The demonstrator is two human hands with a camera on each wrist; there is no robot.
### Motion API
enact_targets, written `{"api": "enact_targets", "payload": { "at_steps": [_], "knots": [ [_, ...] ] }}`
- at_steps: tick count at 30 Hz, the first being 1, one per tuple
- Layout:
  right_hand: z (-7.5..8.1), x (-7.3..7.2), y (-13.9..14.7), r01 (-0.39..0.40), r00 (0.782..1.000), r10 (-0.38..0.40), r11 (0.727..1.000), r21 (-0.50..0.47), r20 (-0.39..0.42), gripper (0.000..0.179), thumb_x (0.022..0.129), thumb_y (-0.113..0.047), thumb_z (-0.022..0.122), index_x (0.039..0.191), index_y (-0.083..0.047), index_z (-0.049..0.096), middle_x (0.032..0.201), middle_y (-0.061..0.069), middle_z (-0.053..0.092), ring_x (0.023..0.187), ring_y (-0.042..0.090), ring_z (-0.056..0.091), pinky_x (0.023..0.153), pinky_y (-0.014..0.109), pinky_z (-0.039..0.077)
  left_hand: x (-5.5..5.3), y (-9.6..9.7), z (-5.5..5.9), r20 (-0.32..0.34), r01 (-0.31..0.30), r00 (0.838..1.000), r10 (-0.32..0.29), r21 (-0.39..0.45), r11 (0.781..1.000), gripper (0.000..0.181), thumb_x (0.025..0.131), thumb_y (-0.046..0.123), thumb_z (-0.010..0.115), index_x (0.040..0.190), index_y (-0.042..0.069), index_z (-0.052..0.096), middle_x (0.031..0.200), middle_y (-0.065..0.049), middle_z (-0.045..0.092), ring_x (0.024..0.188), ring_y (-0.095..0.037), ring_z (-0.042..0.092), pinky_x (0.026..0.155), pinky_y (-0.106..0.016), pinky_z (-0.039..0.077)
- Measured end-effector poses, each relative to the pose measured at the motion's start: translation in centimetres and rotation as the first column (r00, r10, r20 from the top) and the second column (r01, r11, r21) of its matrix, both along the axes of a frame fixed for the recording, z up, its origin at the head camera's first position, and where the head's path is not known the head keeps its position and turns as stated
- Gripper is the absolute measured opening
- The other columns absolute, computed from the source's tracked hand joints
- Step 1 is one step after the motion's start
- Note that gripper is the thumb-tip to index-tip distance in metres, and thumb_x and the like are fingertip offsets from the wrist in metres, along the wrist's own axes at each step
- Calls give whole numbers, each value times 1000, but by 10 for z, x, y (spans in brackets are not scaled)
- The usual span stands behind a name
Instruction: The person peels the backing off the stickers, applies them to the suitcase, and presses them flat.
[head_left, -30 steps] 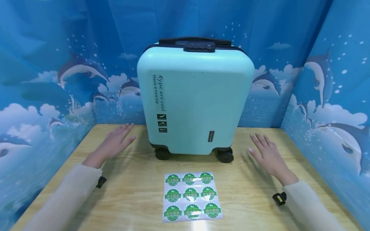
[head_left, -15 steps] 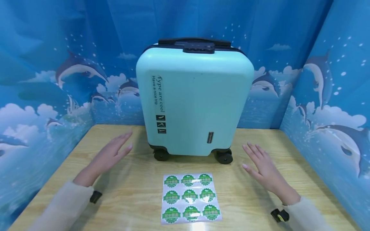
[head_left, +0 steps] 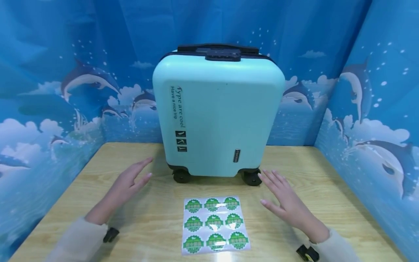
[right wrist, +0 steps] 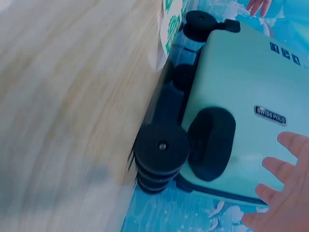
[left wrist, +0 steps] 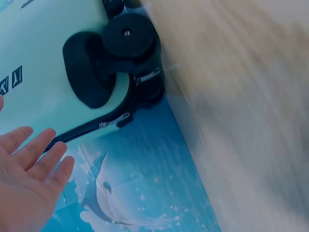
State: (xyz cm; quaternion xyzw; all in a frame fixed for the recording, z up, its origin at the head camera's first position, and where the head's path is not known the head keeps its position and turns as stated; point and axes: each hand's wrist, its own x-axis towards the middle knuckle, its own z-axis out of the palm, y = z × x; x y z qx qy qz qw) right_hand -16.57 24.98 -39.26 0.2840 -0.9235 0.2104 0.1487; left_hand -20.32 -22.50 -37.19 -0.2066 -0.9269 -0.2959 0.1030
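Observation:
A mint-green suitcase stands upright on black wheels at the back of the table, its black handle on top. In front of it lies a white sheet of round green stickers. My left hand is held over the table to the left of the sheet, fingers extended and thumb apart, holding nothing. To the sheet's right, my right hand is likewise spread, its fingertips overlapping the suitcase's right front wheel in the head view. Each wrist view shows that hand's fingers near the suitcase's lower part.
A blue curtain printed with dolphins and clouds hangs behind and along both sides of the wooden table. Small black wrist devices sit under both cream sleeves.
My right hand has moved left and toward me, closer to the sticker sheet. My left hand has come slightly nearer me, its thumb lower. Suitcase and sheet stay in place.

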Motion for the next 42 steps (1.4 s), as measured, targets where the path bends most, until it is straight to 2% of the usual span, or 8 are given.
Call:
{"api": "enact_targets", "payload": {
  "at_steps": [4,9,14,16,21,25,32,42],
  "knots": [
    [-2,2,-8,-25,1000,25,999,-23,10,68,89,-28,64,147,-14,31,152,13,28,139,39,21,103,69,22,3,7,-4,8,25,1000,-25,12,1000,54,99,33,48,143,6,35,145,-18,39,130,-40,37,104,-59,31],
    [-6,2,-17,-66,998,67,996,-53,5,70,87,-25,66,147,-19,31,153,6,28,137,39,26,101,68,26,5,13,-11,33,64,997,-66,40,997,51,98,30,51,141,6,40,142,-16,43,128,-39,42,102,-58,35],
    [-11,0,-26,-106,994,104,993,-52,-33,68,88,-28,65,146,-15,33,153,4,29,135,40,30,115,51,15,6,17,-15,31,88,995,-90,60,994,50,96,28,54,139,5,42,141,-16,45,126,-38,44,102,-57,36],
    [-11,0,-29,-117,993,115,992,-56,-37,68,87,-30,65,145,-12,35,152,5,30,134,40,31,115,51,13,7,19,-17,17,106,994,-107,63,992,50,95,26,55,138,4,43,139,-16,47,124,-38,46,101,-56,38],
    [-11,0,-36,-136,991,137,987,-83,9,68,87,-28,67,145,-13,35,151,7,32,134,40,31,103,66,26,8,23,-25,-48,165,986,-161,83,983,49,91,17,62,134,1,47,135,-16,51,120,-35,51,95,-52,44],
    [-10,-1,-44,-146,987,152,984,-107,54,68,87,-29,66,145,-15,35,150,10,34,135,39,30,102,66,28,9,26,-26,-70,179,983,-172,112,977,50,88,14,66,133,1,49,134,-15,53,117,-33,54,90,-49,49],
    [-6,-2,-59,-162,972,184,975,-149,149,68,88,-31,66,146,-13,34,150,10,33,136,37,29,102,66,29,8,33,-28,41,176,981,-189,210,962,54,86,17,68,134,1,48,136,-16,51,119,-33,52,93,-48,48],
    [-3,-8,-85,-166,933,223,962,-215,281,68,90,-36,63,147,-18,32,150,4,34,135,29,33,106,56,32,8,49,-37,263,132,940,-218,307,942,63,84,23,70,139,5,43,141,-15,46,123,-36,48,99,-49,44]
  ]
}}
